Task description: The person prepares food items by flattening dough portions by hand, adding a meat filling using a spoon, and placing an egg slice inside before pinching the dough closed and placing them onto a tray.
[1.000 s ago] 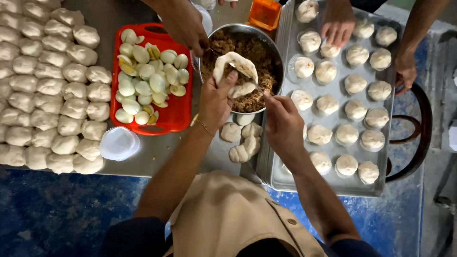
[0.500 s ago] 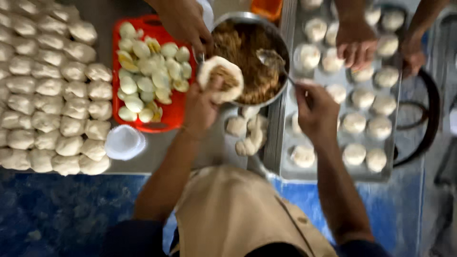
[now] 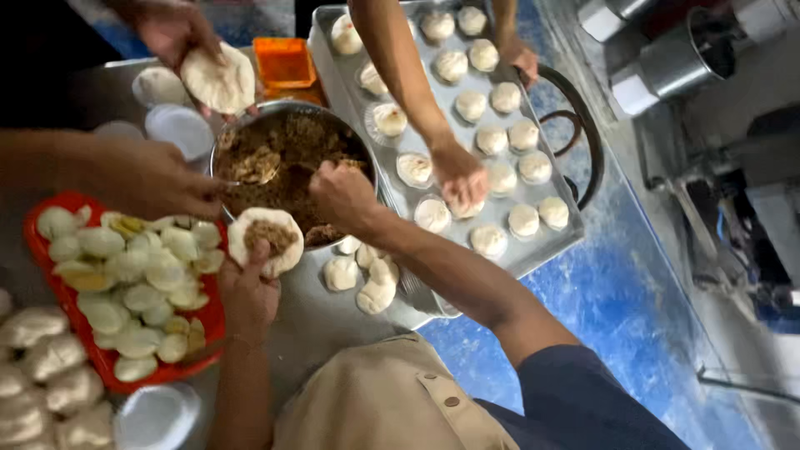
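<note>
My left hand (image 3: 248, 293) cups a flat round of white dough (image 3: 267, 239) with a lump of brown filling in its middle, held just in front of the steel bowl (image 3: 283, 107). The bowl holds brown minced filling (image 3: 296, 154). Above the bowl's near right side, my right hand (image 3: 342, 193) is closed in a fist around a spoon handle; the spoon's head is hidden in the filling.
A co-worker's hand (image 3: 162, 179) digs a spoon into the bowl from the left. Another hand (image 3: 171, 29) holds a dough round (image 3: 218, 79). A third hand (image 3: 462, 177) rests on the metal tray (image 3: 568, 240) of filled buns. Nearby: red tray (image 3: 208, 321) of egg pieces, loose dough pieces (image 3: 367, 279), orange tub (image 3: 283, 60).
My right hand came back from the tray side into the bowl. My left hand drew the dough round toward me, and it now carries filling. The view has swung round.
</note>
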